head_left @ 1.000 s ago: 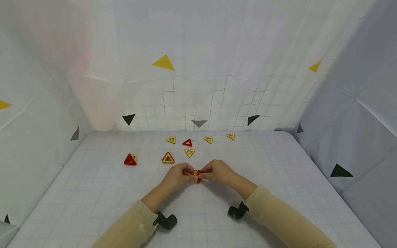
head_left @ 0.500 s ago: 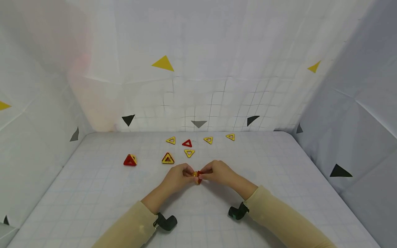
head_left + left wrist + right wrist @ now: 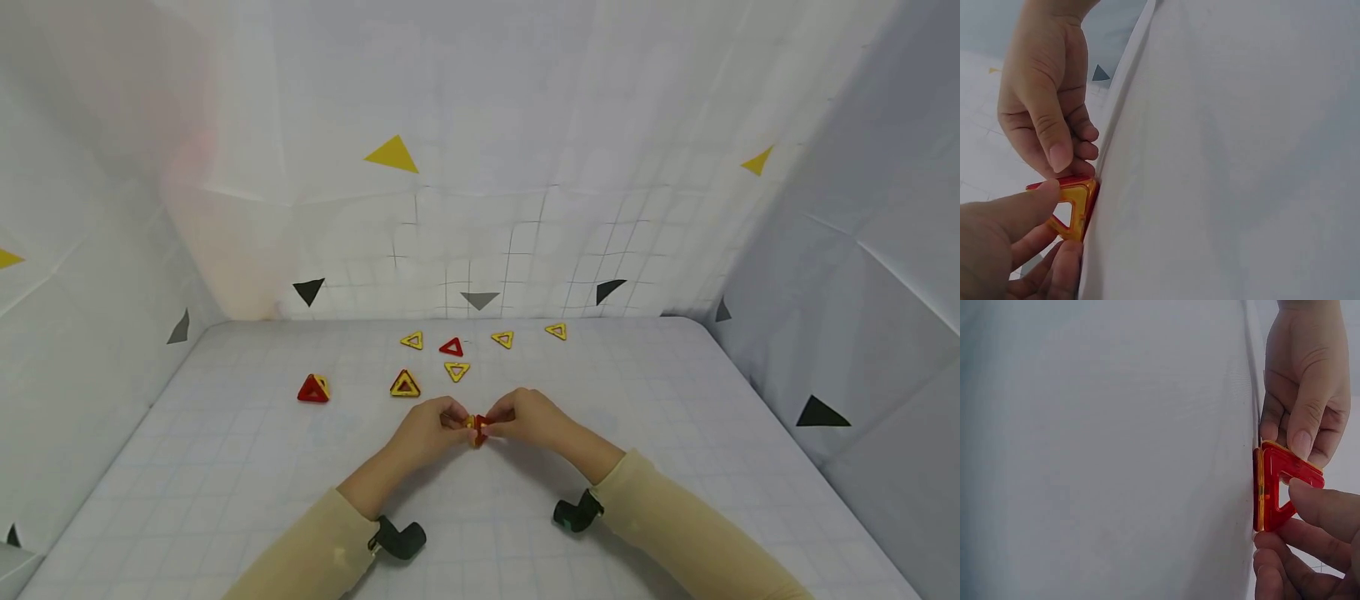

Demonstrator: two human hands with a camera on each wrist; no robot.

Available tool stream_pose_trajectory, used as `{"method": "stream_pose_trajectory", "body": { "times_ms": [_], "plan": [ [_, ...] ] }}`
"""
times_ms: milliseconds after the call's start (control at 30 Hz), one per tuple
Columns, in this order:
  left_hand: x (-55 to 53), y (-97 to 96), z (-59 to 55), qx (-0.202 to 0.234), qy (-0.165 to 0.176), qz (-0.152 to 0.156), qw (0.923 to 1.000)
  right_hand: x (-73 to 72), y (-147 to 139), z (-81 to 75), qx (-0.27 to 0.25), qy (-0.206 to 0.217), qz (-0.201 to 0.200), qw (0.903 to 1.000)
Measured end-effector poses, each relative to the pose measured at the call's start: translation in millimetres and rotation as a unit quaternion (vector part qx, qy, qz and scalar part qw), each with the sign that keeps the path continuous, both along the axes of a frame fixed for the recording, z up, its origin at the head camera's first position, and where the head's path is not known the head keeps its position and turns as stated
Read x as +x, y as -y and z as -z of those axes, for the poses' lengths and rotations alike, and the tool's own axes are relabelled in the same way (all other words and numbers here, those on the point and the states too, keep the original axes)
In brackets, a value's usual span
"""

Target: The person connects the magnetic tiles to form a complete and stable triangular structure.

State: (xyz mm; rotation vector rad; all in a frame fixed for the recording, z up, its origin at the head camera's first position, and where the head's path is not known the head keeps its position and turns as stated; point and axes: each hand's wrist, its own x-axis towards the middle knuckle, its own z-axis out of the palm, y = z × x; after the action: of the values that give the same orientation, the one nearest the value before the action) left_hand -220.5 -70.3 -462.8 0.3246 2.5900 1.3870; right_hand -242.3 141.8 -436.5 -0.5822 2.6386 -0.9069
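Near the table's middle, both hands hold a small cluster of see-through triangular magnetic tiles joined along their edges. My left hand (image 3: 429, 429) pinches a yellow triangular magnetic tile (image 3: 1081, 201) between thumb and fingers. On the other side my right hand (image 3: 531, 417) pinches a red triangular magnetic tile (image 3: 1274, 509), its thumb on the outer face. The two tiles meet at an angle, and a further layer edges the cluster in the right wrist view. Fingertips of both hands cover part of it in the head view.
A red and yellow tile pyramid (image 3: 311, 392) stands on the left of the white table (image 3: 225, 467). Beyond the left hand is another pyramid with a yellow front (image 3: 405, 393). One loose red tile (image 3: 459, 347) and several yellow tiles (image 3: 457, 365) lie towards the back wall.
Both hands keep their grip in nearly the same place. The joined tiles turn very slightly, showing a little more red. The pyramids and loose tiles stay put.
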Motion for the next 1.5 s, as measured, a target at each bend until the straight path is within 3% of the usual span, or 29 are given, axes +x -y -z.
{"method": "stream_pose_trajectory", "body": {
  "times_ms": [300, 467, 900, 1100, 1333, 1500],
  "plan": [
    [0.4, -1.9, -0.8, -0.011, 0.01, -0.006, 0.9999, 1.8, -3.9, -2.5, -0.011, 0.006, -0.015, 0.9998],
    [1.8, -4.8, -4.0, -0.028, 0.007, -0.012, 0.9995, -6.6, -14.5, -8.9, -0.003, -0.013, 0.003, 0.9999],
    [1.5, 2.1, -1.2, -0.024, 0.008, 0.03, 0.9992, -59.1, -67.9, -28.3, -0.002, -0.026, 0.096, 0.995],
    [-0.6, 3.5, 3.2, -0.017, 0.006, 0.056, 0.9983, -84.4, -87.3, -20.2, 0.0, -0.016, 0.142, 0.9897],
    [-0.3, 1.1, 4.7, -0.016, 0.005, 0.042, 0.999, -117.0, -100.7, -6.3, -0.009, -0.037, 0.182, 0.9826],
    [2.0, 1.2, 3.3, -0.016, 0.006, 0.042, 0.999, -136.0, -108.5, 7.3, -0.01, -0.024, 0.207, 0.9779]
  ]
}}
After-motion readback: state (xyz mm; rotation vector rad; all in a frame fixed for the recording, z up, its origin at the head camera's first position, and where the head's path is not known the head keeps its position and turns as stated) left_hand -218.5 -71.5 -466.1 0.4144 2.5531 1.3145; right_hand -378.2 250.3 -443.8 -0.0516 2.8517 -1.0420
